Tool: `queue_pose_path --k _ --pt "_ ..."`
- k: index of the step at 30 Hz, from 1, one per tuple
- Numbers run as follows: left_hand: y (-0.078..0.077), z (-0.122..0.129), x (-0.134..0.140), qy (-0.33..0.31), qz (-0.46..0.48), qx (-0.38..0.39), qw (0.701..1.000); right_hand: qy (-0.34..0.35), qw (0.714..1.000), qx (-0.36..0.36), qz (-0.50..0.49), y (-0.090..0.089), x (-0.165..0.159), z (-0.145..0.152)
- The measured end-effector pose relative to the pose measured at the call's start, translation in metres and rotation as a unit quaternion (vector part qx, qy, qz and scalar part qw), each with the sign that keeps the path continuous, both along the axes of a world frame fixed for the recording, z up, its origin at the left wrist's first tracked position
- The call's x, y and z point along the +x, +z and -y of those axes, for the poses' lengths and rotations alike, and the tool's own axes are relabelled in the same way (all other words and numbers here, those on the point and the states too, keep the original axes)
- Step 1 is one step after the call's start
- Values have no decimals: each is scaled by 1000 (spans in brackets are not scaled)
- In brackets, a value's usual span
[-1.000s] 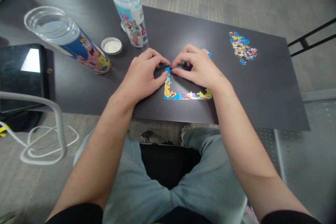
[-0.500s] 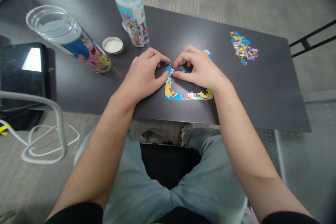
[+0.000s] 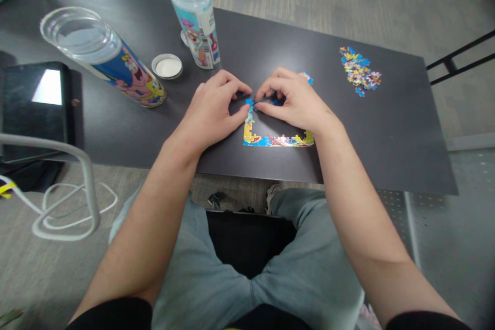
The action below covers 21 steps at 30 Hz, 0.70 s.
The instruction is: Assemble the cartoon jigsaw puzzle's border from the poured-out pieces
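A partly joined jigsaw border (image 3: 266, 142) lies flat on the dark table, with its bottom and left sides in view and the right side partly behind my wrist. My left hand (image 3: 218, 105) rests at its upper left, thumb touching the left edge, thumb and forefinger apart. Between the thumb and forefinger of my right hand (image 3: 288, 95) is a small puzzle piece (image 3: 256, 102), tilted up beside the blue top-left corner. Other blue pieces (image 3: 277, 102) show partly beneath my right palm. Another blue piece (image 3: 308, 78) peeks out behind that hand.
Loose puzzle pieces (image 3: 359, 71) lie in a pile at the right. Two clear, picture-wrapped jars, a larger one (image 3: 116, 67) and a smaller one (image 3: 197, 26), stand at the left. Near them lies a round lid (image 3: 167, 66). A black tablet (image 3: 34, 108) sits at the far left.
The piece in my right fingers has turned from showing its face to nearly edge-on. Both hands stay in about the same place.
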<state>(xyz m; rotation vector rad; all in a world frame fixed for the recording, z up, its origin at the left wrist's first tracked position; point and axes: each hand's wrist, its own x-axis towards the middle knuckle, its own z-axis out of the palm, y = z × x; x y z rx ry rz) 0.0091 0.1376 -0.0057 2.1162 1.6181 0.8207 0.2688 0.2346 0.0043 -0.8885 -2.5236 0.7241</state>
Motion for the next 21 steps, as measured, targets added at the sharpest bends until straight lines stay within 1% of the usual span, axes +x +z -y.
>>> queue_pose_path --k 5,10,12,16,21 --pt "1 0 0 1 0 -5 1000 -14 1000 3 4 3 0 2" --pt "1 1 0 0 4 -2 1000 -100 994 30 -36 -3 16 -14" --pt "1 1 0 0 2 0 1000 -117 992 30 -39 -8 25 -21" --pt "2 2 0 0 -1 0 1000 -115 993 12 -37 -17 34 -28" --pt "2 2 0 0 -1 -2 1000 -104 994 12 -45 -21 26 -26"
